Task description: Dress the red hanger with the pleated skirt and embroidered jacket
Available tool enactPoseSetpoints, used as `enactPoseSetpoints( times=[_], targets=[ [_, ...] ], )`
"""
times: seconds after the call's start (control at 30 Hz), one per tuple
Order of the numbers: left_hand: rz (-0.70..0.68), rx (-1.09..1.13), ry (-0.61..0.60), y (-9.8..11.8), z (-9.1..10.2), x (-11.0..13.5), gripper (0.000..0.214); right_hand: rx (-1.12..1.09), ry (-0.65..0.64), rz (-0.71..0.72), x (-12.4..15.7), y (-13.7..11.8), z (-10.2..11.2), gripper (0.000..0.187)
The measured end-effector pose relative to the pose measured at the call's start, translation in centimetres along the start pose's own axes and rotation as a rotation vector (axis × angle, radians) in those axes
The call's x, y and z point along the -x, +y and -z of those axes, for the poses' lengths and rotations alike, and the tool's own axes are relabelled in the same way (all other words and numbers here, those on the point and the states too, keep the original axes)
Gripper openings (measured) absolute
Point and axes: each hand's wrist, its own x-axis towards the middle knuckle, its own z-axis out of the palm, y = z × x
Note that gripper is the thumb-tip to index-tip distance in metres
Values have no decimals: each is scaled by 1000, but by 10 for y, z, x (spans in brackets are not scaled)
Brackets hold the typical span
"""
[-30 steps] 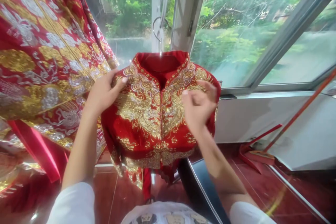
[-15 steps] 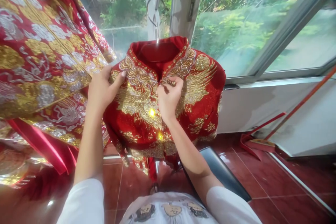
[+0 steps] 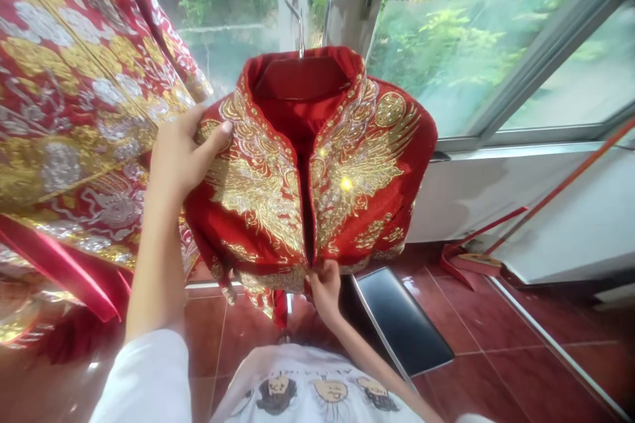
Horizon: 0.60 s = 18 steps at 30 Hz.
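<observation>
Both hands are on the red jacket (image 3: 307, 172), a short, stand-collared piece thick with gold and silver embroidery, which hangs on a metal hanger (image 3: 292, 6) hooked up by the window frame (image 3: 350, 0). The left hand (image 3: 181, 155) holds the jacket's shoulder, thumb laid flat over the gold work and the other fingers tucked behind the cloth, so it steadies the garment rather than squeezing it. The right hand (image 3: 325, 284) is low at the hem, its fingers closed on the bottom of the front opening, just where the two panels meet. That opening stands parted in a narrow dark slit from collar to hem, so my reading is that the step in hand is work on the front closure, at its lowest point. From where the hands sit, the next move seems to call for a firm hold at the shoulder to stop the hanger swinging, and small, careful finger work at the hem, since the beaded edges look apt to snag. Whether a fastener lies under the right fingers I cannot tell; they hide it. A larger red and gold garment (image 3: 74, 112) hangs just beside on the left, touching the jacket's sleeve side, and a dark chair seat (image 3: 401, 317) stands on the red tiled floor (image 3: 496, 370) below
</observation>
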Motion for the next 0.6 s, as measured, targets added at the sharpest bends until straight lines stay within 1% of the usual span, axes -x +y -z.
enactPoseSetpoints(
  times=[0.1, 0.17, 0.23, 0.3, 0.33, 0.4, 0.43, 0.5, 0.57, 0.6],
  targets=[
    [-23, -10, -9, -2, 0, 0, 48, 42, 25, -12, 20, 40, 22, 25],
    [-21, -18, -15, -4, 0, 0, 51, 93, 67, -9, 27, 55, 37, 24],
    [-27, -25, 12, -7, 1, 0, 52, 157, 124, 10, 24, 58, 57, 23],
    [-38, -76, 59, -8, 2, 3, 51, 221, 168, 45, 10, 47, 81, 21],
    [-34, -114, 79, -8, 3, 6, 52, 252, 182, 75, 0, 35, 93, 19],
    [8, -180, 73, -7, 3, 14, 55, 305, 230, 171, -28, -4, 112, 17],
    [40, -203, 59, -7, 2, 17, 56, 341, 269, 257, -44, -30, 118, 17],
    [87, -218, 54, -10, 0, 23, 55, 370, 432, 462, -79, -91, 119, 30],
    [91, -194, 71, -18, -1, 22, 49, 517, 441, 893, -115, -153, 107, 55],
    [77, -155, 74, -24, 0, 20, 43, 605, 413, 993, -132, -181, 97, 62]
  ],
)
